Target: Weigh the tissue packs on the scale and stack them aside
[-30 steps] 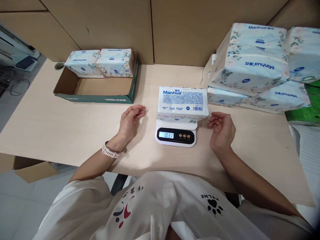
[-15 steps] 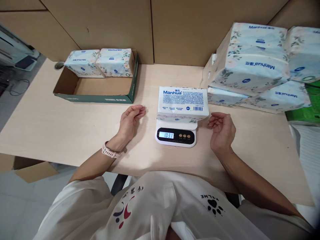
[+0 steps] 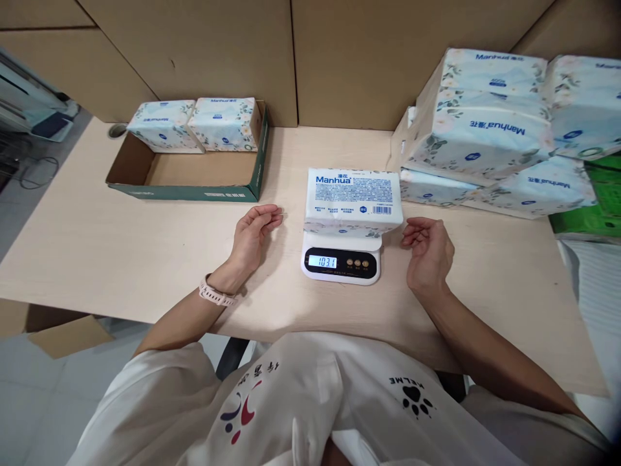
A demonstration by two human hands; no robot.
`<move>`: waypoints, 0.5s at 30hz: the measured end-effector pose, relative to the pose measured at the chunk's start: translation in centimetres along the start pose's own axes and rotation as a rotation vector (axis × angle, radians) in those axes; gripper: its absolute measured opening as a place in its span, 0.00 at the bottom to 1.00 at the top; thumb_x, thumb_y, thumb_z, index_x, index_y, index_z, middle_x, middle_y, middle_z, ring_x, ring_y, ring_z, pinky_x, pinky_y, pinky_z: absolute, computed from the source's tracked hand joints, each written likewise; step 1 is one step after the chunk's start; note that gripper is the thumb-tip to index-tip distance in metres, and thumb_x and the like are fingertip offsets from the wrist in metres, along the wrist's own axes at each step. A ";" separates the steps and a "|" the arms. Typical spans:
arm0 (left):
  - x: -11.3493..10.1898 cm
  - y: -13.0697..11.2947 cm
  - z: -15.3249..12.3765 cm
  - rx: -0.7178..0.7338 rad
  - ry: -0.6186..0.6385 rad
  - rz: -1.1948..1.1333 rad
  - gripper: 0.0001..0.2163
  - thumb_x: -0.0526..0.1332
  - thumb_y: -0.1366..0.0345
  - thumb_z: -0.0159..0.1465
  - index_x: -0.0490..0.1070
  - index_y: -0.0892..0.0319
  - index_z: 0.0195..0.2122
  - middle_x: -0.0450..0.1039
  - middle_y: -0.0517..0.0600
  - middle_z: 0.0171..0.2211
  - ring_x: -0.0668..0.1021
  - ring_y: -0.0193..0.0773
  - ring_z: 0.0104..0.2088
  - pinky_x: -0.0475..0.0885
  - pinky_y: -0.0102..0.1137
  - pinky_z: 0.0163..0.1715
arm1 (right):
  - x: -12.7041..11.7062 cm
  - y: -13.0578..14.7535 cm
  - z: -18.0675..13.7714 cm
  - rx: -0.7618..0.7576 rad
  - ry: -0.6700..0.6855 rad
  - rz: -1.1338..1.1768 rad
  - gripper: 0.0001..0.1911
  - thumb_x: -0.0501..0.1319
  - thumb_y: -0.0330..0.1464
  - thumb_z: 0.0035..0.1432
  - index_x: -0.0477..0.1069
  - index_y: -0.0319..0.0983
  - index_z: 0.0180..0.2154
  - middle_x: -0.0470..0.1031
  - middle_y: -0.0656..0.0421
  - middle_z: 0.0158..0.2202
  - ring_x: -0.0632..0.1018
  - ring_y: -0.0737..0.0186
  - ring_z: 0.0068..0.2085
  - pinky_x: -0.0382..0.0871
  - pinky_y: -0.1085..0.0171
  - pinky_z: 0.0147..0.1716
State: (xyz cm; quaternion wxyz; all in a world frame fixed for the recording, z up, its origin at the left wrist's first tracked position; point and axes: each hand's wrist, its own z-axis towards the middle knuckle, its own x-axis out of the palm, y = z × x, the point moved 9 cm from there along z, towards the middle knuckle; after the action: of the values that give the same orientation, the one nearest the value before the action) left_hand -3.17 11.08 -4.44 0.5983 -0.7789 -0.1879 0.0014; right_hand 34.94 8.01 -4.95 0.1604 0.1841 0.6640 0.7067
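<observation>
Only the view has shifted slightly; nothing on the desk moved. Manhua tissue pack [image 3: 353, 202] sits on digital scale [image 3: 317, 275], reading apparently 103.1. Left hand [image 3: 250, 238] and right hand [image 3: 429, 254] flank it, empty, fingers loosely curled, unclosed, presumably avoiding disturbing the weight.

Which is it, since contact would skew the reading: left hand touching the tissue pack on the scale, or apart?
Apart: the head view shows a strip of tabletop between the left hand and the tissue pack.

Med. light, soft shadows, dark btm-R corner
</observation>
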 end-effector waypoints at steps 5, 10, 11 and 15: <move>-0.1 0.2 0.3 0.010 0.008 0.003 0.04 0.68 0.69 0.61 0.82 0.59 0.38 0.84 0.54 0.43 0.84 0.38 0.43 0.79 0.38 0.58 | 0.1 -0.1 0.0 -0.007 -0.004 -0.006 0.28 0.56 0.57 0.69 0.78 0.40 0.38 0.74 0.59 0.31 0.70 0.63 0.30 0.67 0.59 0.34; 0.6 -0.6 -0.6 0.088 0.112 0.129 0.10 0.69 0.63 0.64 0.82 0.57 0.45 0.82 0.57 0.54 0.82 0.49 0.60 0.72 0.45 0.69 | 0.1 2.1 -1.0 -0.195 0.026 -0.201 0.27 0.52 0.55 0.72 0.80 0.42 0.43 0.81 0.54 0.40 0.80 0.53 0.44 0.75 0.48 0.53; 1.3 -1.0 -1.2 0.119 0.177 0.180 0.13 0.69 0.59 0.66 0.82 0.55 0.50 0.80 0.56 0.60 0.77 0.53 0.67 0.68 0.47 0.73 | 0.4 2.6 -1.4 -0.243 0.055 -0.247 0.28 0.52 0.55 0.72 0.80 0.43 0.47 0.82 0.53 0.45 0.81 0.51 0.50 0.74 0.45 0.58; 4.2 -1.3 -3.8 0.177 0.448 0.360 0.30 0.62 0.41 0.71 0.70 0.47 0.71 0.62 0.50 0.77 0.51 0.59 0.82 0.50 0.49 0.81 | 2.3 3.3 -2.4 -0.321 0.213 -0.362 0.33 0.47 0.57 0.73 0.70 0.47 0.66 0.77 0.51 0.65 0.74 0.43 0.68 0.58 0.32 0.72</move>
State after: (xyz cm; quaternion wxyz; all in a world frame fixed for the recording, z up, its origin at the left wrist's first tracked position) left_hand 1.19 9.05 -1.18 0.6806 -0.7254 0.0908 -0.0482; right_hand 31.81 6.78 -1.67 0.2407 -0.0407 0.5787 0.7781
